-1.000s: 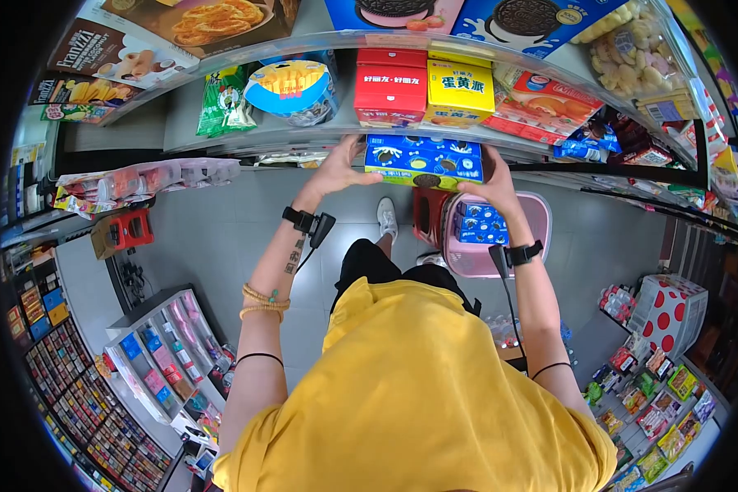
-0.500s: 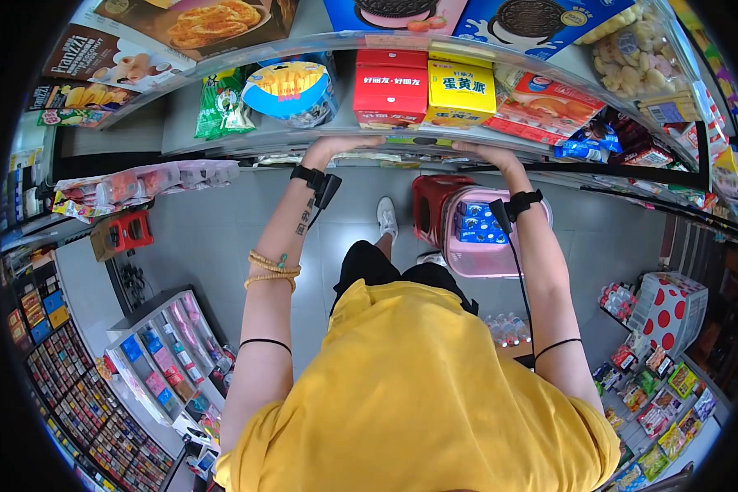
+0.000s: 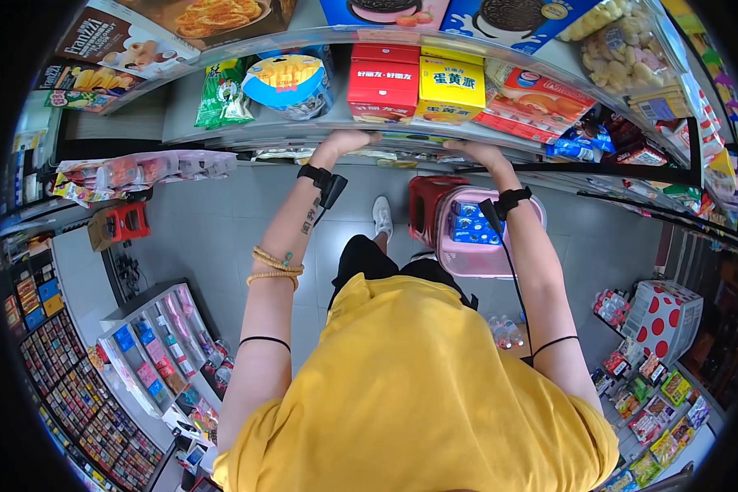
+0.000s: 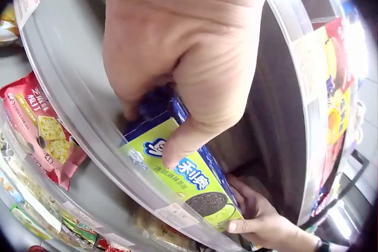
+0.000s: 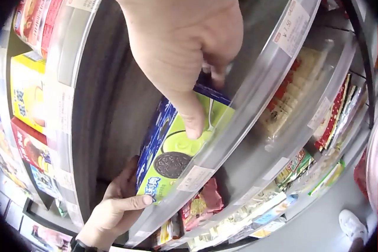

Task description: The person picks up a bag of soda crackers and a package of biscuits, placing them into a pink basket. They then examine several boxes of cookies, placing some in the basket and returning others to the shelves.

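A blue and lime-green box of Oreo cookies [image 4: 207,203] lies on a lower shelf [image 4: 82,104], right at its clear front edge. My left hand [image 3: 346,145] grips one end, thumb on the green face. At the other end my right hand [image 3: 480,153] holds the box, its thumb also across the green face. The right wrist view shows the same cookie box [image 5: 172,164] between my right hand [image 5: 183,39] and my left hand [image 5: 115,207]. From the head view, the shelf above hides the box and most of my fingers.
Above the hands, a shelf carries a red box [image 3: 383,86], a yellow box [image 3: 451,88] and a blue tub [image 3: 291,86]. A pink basket [image 3: 492,261] with blue boxes [image 3: 474,225] stands below my right forearm, beside a red stool [image 3: 425,209]. Snack packets [image 4: 44,128] fill a lower tier.
Both hands have carried the cookie box forward from in front of the shelving onto the lower shelf. The head view showed its blue face earlier; now the upper shelf covers it.
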Available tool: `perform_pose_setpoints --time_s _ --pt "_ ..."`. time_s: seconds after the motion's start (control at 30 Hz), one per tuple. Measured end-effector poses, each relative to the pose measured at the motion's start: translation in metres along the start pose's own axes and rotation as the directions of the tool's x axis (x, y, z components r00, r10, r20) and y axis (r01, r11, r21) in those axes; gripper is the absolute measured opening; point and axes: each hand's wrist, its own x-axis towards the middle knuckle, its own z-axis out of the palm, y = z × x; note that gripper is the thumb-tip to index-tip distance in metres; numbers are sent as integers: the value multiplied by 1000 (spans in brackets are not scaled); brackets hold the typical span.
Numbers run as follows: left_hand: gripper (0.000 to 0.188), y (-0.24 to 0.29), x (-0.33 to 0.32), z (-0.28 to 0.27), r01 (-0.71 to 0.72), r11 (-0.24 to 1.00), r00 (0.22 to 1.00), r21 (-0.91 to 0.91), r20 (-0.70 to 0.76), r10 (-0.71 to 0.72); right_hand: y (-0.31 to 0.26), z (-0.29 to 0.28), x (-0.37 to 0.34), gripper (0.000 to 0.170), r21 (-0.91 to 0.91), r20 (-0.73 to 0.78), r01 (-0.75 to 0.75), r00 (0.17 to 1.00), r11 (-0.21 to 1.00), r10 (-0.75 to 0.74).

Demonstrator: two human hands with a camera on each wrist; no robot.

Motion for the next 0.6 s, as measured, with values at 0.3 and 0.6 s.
perform_pose_setpoints --time_s 0.3,0.6 --pt "55 14 -93 32 -259 894 644 366 -624 442 -1 -20 -109 60 -385 -421 293 788 875 -449" --pt "46 -215 -281 227 467 884 867 -31 -182 -464 271 50 -259 46 -391 -61 -326 942 861 329"
